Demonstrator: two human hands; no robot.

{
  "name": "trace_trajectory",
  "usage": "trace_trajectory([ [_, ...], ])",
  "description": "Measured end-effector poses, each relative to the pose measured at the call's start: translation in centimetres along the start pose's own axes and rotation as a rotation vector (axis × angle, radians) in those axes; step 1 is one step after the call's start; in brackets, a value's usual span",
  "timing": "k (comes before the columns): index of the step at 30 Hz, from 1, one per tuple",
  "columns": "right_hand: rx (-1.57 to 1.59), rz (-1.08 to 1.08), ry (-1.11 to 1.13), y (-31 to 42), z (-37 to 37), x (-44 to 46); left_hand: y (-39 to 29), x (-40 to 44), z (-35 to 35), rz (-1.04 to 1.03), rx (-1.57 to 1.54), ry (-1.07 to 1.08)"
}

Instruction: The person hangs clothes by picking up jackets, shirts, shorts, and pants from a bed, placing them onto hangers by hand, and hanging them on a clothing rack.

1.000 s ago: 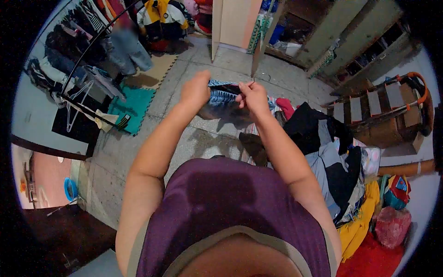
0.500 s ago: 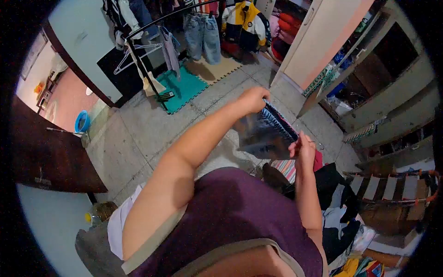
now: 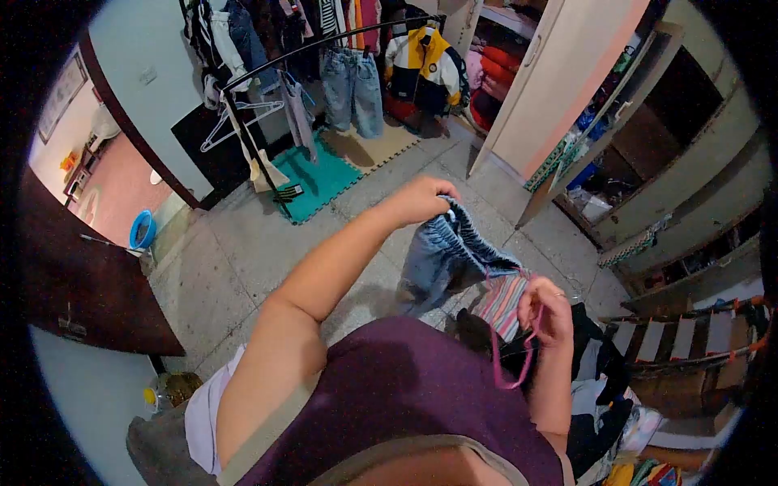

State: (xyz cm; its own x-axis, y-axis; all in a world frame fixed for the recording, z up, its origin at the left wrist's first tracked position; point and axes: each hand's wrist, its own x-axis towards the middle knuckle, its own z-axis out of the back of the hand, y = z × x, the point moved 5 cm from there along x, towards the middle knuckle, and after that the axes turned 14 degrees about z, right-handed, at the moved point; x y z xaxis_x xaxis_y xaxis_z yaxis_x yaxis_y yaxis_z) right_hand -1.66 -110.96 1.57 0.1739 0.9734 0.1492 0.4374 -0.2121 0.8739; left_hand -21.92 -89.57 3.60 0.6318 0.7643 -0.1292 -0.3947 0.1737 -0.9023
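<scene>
My left hand [image 3: 429, 201] is closed on one end of the elastic waistband of a pair of blue jeans [image 3: 438, 263], which hang down in front of my body. My right hand [image 3: 547, 312] has its fingers curled around a thin pink plastic hanger [image 3: 510, 381]. Part of that hanger reaches up to the far end of the waistband, but I cannot tell whether it is hooked inside. Striped cloth [image 3: 501, 306] shows below and behind the right hand.
A black clothes rack [image 3: 284, 36] with jeans, jackets and white hangers [image 3: 251, 113] stands ahead over green foam mats [image 3: 324, 174]. Open cabinets [image 3: 648, 121] are on the right. Piled clothes [image 3: 596, 381] lie beside me, near a slatted rack [image 3: 689, 336]. A blue basin [image 3: 143, 231] sits by the doorway.
My right hand has come off the waistband and moved down, now with the pink hanger. The jeans' waistband has slackened and opened. My left hand has shifted slightly left and down.
</scene>
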Motion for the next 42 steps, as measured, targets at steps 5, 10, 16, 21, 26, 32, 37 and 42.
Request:
trace_trajectory([
  [5, 0.043, -0.181, -0.175, -1.5, 1.9, -0.1, -3.8, -0.2, -0.8, -0.016, 0.062, -0.007],
  [10, 0.014, -0.237, -0.154, -2.2, 4.2, -1.0, -4.9, 0.9, -1.2, -0.023, 0.058, -0.016],
  [16, -0.144, -0.232, -0.187, 1.2, 2.1, -3.1, -6.4, 1.4, -1.5, -0.233, 0.339, -0.218],
  [21, 0.202, -0.014, -0.434, 1.9, 4.3, -2.3, -9.9, -2.9, -5.2, -0.386, 0.572, -0.328],
  [26, 0.28, 0.021, -0.472, 0.2, 7.6, -1.5, -9.3, -3.4, -7.1, -0.369, 0.631, -0.293],
  [32, -0.057, -0.183, -0.331, 1.1, 4.9, -4.2, -6.3, 0.3, -4.9, -0.33, 0.603, -0.431],
  [37, -0.338, -0.162, -0.224, 2.1, 4.9, -5.3, -7.5, 0.6, -4.1, -0.336, 0.593, -0.414],
  [42, 0.172, 0.074, -0.363, 4.9, 7.2, -4.6, -8.8, -1.2, -7.7, -0.423, 0.705, -0.35],
])
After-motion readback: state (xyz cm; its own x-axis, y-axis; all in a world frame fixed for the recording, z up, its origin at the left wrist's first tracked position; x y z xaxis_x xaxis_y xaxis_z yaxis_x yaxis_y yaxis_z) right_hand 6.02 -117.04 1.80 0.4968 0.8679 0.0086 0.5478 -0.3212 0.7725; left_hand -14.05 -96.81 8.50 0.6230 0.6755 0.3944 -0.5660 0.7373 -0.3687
